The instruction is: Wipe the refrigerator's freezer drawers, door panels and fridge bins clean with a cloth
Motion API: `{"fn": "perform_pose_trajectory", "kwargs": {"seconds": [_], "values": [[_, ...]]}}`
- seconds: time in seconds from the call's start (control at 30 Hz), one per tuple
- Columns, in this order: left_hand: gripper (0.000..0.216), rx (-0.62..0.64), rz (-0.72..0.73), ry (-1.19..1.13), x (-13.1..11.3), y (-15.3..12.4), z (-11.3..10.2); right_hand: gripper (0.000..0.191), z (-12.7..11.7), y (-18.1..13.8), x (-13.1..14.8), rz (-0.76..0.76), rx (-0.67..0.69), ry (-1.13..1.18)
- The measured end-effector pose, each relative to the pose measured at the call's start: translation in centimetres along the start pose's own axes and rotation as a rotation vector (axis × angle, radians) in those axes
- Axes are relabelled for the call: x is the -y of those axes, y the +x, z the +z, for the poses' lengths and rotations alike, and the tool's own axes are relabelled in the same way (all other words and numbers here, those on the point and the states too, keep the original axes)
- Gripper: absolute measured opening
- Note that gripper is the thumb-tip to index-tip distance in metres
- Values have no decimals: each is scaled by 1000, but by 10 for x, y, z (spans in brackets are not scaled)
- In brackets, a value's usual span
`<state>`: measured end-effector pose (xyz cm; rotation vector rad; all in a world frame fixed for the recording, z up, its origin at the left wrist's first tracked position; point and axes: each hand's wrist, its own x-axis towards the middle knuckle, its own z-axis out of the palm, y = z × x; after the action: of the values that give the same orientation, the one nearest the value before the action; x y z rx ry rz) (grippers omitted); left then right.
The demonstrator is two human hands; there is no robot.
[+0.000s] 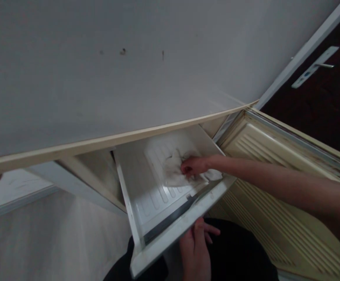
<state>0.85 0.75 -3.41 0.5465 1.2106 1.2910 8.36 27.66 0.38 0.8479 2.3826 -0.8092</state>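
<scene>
My right hand (193, 167) reaches into a pulled-out white fridge drawer (140, 195) and is closed on a crumpled white cloth (174, 171) that lies on the drawer's ribbed floor. My left hand (195, 249) is under the drawer's front edge, fingers against its underside, holding it up. The drawer tilts out of the white fridge body (100, 97). Only part of the left hand's fingers show.
The open fridge door (275, 187), with cream ribbed lining, stands to the right. A dark room door with a metal handle (316, 68) is at the upper right. Pale floor (55, 242) lies at the lower left. My dark trousers (240, 253) are below.
</scene>
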Motion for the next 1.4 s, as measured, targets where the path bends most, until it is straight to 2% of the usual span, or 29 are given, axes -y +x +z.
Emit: {"fn": "perform_pose_trajectory", "kwargs": {"seconds": [0.1, 0.17, 0.2, 0.23, 0.33, 0.37, 0.43, 0.53, 0.63, 0.77, 0.83, 0.93, 1.0, 1.03, 1.07, 1.1, 1.17, 1.23, 1.3, 1.4], "values": [[72, 0, -4, -19, 2, 1, 0, 14, 20, -12, 21, -95, 232, -8], [75, 0, -6, -24, 2, 1, 0, 12, 15, -14, 34, -138, 228, -65], [75, -2, -6, -25, 1, 0, 0, 10, 7, -13, 40, -136, 134, -91], [76, 1, -7, -23, -1, 0, -1, 8, -5, -9, 45, -114, -20, -109], [74, 25, -21, 6, -5, -1, -2, 19, -43, 16, 55, -34, -569, -145], [74, 34, -25, 20, -5, -2, -2, 23, -53, 30, 56, -33, -681, -151], [75, 30, -25, 41, -5, -2, -1, 30, -67, 59, 59, -78, -760, -151], [78, 4, -17, 47, -2, -2, -1, 35, -71, 96, 64, -84, -677, -148], [79, 8, -14, 44, -1, -2, -1, 30, -63, 106, 70, -50, -558, -166], [80, 72, -10, 72, 0, -1, -3, 11, -35, 79, 79, -127, -358, -177], [80, 63, -12, 61, 2, 0, -3, 4, -12, 58, 84, -221, -163, -139], [76, 12, -18, -3, 1, 0, 1, 10, 17, 32, 94, -357, 197, -83], [75, 3, -21, -44, -3, -2, 4, 12, 20, 21, 100, -384, 308, -103], [76, 7, -23, -53, -5, -2, 4, 10, 16, 18, 102, -370, 279, -115], [77, 6, -24, -56, -7, -2, 4, 7, 7, 18, 104, -331, 170, -119], [78, 6, -26, -54, -8, -2, 4, 3, -4, 20, 105, -278, 0, -111], [81, 30, -29, -40, -8, -1, 2, 10, -28, 32, 107, -169, -397, -91], [84, 57, -33, -26, -6, 0, 0, 19, -49, 55, 109, -119, -670, -90], [88, 57, -44, -3, -3, 2, -1, 26, -60, 84, 112, -131, -748, -92], [89, 31, -70, 56, -6, 1, -1, 27, -63, 126, 122, -119, -691, -69]]}}
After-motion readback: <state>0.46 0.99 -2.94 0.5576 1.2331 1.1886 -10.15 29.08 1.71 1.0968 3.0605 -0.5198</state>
